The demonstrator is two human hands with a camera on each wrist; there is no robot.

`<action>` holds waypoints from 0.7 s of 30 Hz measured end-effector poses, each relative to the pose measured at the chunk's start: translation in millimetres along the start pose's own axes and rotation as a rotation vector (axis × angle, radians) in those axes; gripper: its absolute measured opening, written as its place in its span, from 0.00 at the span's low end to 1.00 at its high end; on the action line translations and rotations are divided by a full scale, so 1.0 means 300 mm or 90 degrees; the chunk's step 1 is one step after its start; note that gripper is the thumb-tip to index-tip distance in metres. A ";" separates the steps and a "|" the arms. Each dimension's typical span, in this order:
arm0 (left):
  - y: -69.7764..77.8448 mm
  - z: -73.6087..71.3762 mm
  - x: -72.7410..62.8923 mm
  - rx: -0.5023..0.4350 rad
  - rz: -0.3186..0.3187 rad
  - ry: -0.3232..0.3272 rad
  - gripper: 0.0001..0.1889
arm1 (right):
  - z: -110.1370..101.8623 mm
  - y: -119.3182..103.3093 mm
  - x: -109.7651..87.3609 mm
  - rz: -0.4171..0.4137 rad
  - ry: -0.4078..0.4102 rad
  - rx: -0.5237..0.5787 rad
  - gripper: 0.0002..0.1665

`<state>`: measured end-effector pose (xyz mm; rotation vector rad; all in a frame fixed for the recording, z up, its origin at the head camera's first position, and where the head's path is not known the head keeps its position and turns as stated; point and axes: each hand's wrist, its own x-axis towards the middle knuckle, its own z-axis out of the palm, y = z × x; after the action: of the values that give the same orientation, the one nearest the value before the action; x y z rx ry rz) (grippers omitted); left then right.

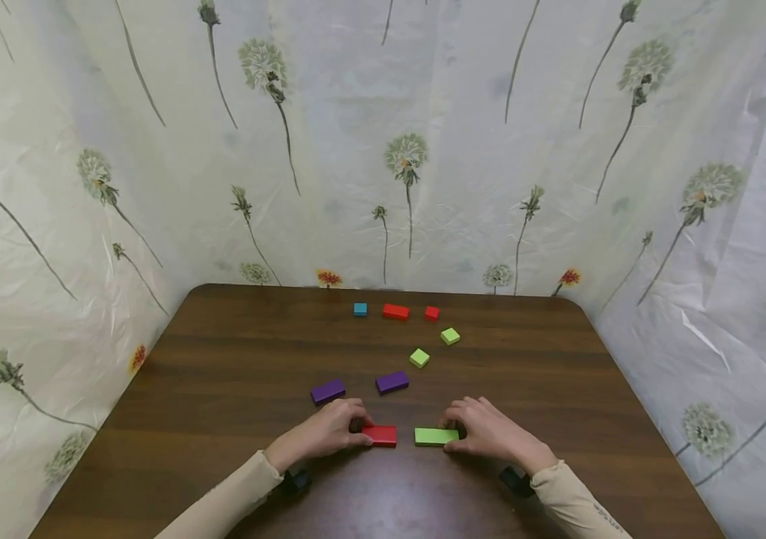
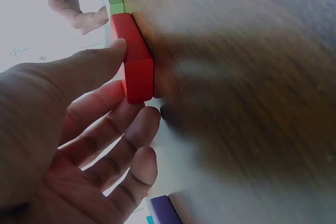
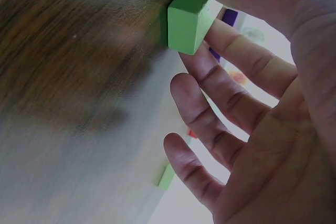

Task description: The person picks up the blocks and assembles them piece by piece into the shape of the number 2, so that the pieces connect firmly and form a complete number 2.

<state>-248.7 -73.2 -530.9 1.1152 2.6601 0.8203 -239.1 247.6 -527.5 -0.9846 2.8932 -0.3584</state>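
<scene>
On the dark wooden table, my left hand (image 1: 329,434) pinches the left end of a red rectangular block (image 1: 384,436) between thumb and fingers. To its right, my right hand (image 1: 488,434) pinches the right end of a light green rectangular block (image 1: 430,437). Both blocks lie flat, end to end in a row, with a small gap between them in the head view. The left wrist view shows the thumb on the red block (image 2: 137,74) and fingers behind it. In the right wrist view the outer fingers spread away from the green block (image 3: 184,22).
Two purple blocks (image 1: 328,391) (image 1: 392,382) lie beyond the hands. Farther back are two small green blocks (image 1: 419,358) (image 1: 450,336). Along the far edge sit a blue block (image 1: 360,309), a longer red block (image 1: 396,311) and a small red block (image 1: 432,313). A flower-patterned curtain (image 1: 342,150) surrounds the table (image 1: 234,359).
</scene>
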 end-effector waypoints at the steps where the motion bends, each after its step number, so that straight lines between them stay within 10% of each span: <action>1: -0.001 0.000 0.000 -0.001 0.001 0.002 0.12 | 0.000 -0.001 0.000 0.000 0.001 0.001 0.15; 21: 0.001 0.002 -0.003 -0.002 -0.006 0.003 0.12 | 0.011 -0.028 0.027 -0.036 0.029 -0.013 0.14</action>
<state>-247.7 -73.4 -531.2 1.0999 2.6647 0.8260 -240.1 235.7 -528.6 -1.0768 2.9207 -0.3598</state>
